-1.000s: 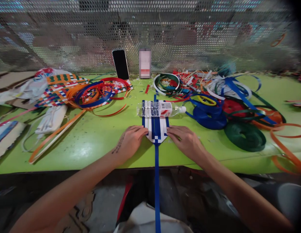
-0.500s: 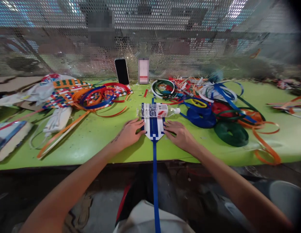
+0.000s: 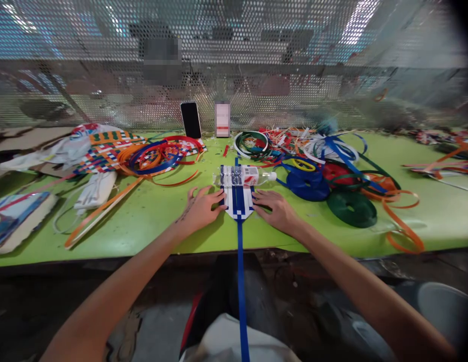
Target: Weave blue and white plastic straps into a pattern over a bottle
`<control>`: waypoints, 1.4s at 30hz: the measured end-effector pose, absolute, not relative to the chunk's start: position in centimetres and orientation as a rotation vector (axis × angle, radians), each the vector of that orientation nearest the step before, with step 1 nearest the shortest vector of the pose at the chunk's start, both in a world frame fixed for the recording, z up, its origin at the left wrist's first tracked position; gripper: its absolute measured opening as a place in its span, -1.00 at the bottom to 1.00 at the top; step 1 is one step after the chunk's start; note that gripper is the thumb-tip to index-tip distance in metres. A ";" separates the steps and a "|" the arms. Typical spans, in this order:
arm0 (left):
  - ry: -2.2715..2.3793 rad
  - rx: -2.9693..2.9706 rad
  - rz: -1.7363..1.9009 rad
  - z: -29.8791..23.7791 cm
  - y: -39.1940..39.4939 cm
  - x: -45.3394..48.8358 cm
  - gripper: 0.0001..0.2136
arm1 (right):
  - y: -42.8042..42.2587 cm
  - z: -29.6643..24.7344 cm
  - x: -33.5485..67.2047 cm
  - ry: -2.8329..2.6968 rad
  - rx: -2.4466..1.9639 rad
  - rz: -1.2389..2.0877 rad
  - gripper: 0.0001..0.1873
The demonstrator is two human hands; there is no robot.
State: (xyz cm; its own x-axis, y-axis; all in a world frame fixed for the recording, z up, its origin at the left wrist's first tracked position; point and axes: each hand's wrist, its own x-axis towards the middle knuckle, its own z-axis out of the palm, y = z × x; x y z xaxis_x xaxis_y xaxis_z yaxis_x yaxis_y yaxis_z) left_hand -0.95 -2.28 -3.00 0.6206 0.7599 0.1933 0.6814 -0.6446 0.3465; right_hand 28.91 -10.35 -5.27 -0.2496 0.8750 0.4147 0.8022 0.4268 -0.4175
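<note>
A flat woven piece of blue and white plastic strapping [image 3: 239, 204] lies on the green table, its near end pointed. One long blue strap [image 3: 241, 281] runs from that point over the table edge toward my lap. Across its far part rests a clear plastic bottle [image 3: 246, 176] on its side, cap to the right. My left hand [image 3: 200, 208] touches the piece's left edge with thumb and index fingertips, the fingers apart. At the right edge, my right hand [image 3: 276, 210] does likewise, its fingers spread.
Rolls of blue [image 3: 308, 186] and green strap [image 3: 351, 207] lie to the right, with loose orange curls [image 3: 404, 226]. Coloured woven pieces [image 3: 101, 156], strap coils and a white power strip [image 3: 96, 190] are at left. Two phones stand at the back, one dark [image 3: 191, 120].
The view has tilted up slightly, so the table's back sits lower in the picture. My left hand's fingers spread a little more; both hands stay at the woven piece's edges.
</note>
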 end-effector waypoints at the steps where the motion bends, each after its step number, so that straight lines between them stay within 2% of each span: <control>1: 1.183 2.609 0.475 -3.0 -2.3 -0.9 -0.65 | -10.3 -5.3 28.9 -2.088 -1.409 0.162 -0.73; 14: 1.215 2.595 0.451 -2.9 -2.8 -0.7 -0.60 | -10.0 -5.4 29.2 -2.073 -1.378 0.177 -0.73; 22: 1.225 2.655 0.533 -3.1 -2.7 -0.5 -0.73 | -9.0 -5.7 29.6 -2.016 -1.403 0.167 -0.85; 32: 1.216 2.654 0.573 -2.9 -2.8 0.0 -0.70 | -9.0 -5.3 29.5 -2.008 -1.365 0.207 -0.83; 42: 1.221 2.745 0.450 -1.1 -2.2 0.7 -0.77 | -9.1 -4.7 29.2 -1.982 -1.347 0.226 -0.81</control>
